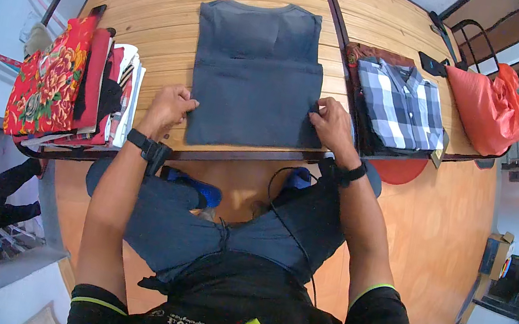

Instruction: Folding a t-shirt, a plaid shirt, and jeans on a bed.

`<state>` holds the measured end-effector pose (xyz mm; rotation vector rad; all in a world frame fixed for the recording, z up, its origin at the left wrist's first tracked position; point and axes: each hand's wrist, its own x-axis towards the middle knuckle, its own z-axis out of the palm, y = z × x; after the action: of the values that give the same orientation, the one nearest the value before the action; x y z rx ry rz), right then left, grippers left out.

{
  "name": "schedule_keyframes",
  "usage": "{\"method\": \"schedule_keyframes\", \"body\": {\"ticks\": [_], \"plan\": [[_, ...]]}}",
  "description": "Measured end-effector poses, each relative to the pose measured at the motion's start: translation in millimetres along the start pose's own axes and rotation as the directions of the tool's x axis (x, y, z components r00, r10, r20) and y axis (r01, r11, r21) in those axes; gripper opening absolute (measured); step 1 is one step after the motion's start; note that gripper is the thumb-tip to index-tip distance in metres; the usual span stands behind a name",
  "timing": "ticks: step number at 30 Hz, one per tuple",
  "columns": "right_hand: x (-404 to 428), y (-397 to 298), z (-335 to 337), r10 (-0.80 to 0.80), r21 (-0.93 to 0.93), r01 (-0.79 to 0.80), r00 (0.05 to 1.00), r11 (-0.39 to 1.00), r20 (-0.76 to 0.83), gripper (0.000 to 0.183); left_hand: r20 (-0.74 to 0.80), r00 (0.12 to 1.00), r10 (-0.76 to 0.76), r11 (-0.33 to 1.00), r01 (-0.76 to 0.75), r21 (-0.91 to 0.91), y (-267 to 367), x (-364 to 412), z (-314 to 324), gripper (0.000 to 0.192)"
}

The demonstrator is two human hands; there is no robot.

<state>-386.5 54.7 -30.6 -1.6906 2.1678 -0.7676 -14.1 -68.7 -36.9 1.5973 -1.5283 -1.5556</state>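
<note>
A dark grey shirt (256,85) lies flat on the wooden slatted table, its neckline at the far side and its sides folded in. A crease or fold runs across its middle. My left hand (168,109) has its thumb and fingertips at the shirt's left edge, near the lower corner. On the opposite edge, my right hand (332,125) pinches the cloth between thumb and fingers. Both wrists wear black straps, the left one carrying a small device.
Folded clothes (56,79) are stacked at the left, a red floral one outermost. Right of the table seam lies a folded checked shirt (401,105). Beyond it are a phone (432,64) and a full red plastic bag (489,112). A cable (289,230) hangs over my lap.
</note>
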Motion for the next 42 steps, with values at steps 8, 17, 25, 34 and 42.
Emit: {"method": "schedule_keyframes", "body": {"ticks": [8,17,25,34,42], "plan": [[-13.2,-21.0,-17.1,-0.034,0.058,0.024,0.985,0.998,0.168,0.03,0.165,0.985,-0.058,0.977,0.022,0.21,-7.4,-36.4,-28.0,0.021],[84.6,-38.2,-96.4,-0.161,-0.103,0.194,0.95,0.976,0.268,0.036,-0.046,0.99,0.135,0.98,-0.127,0.153,78.1,19.4,-70.0,0.022],[179.8,-19.1,-113.2,-0.235,-0.461,0.433,0.874,0.774,0.426,0.031,-0.148,0.935,0.324,0.823,-0.201,0.532,110.1,121.0,-73.2,0.034],[250.9,-2.5,-33.4,-0.368,-0.254,0.473,0.854,0.843,0.367,0.047,-0.083,0.912,0.401,0.695,-0.244,0.676,80.9,190.9,-69.8,0.066],[293.3,-4.0,4.5,-0.306,-0.243,0.424,0.862,0.873,0.403,0.048,-0.002,0.982,0.19,0.802,-0.154,0.578,95.3,212.0,-62.9,0.041]]}}
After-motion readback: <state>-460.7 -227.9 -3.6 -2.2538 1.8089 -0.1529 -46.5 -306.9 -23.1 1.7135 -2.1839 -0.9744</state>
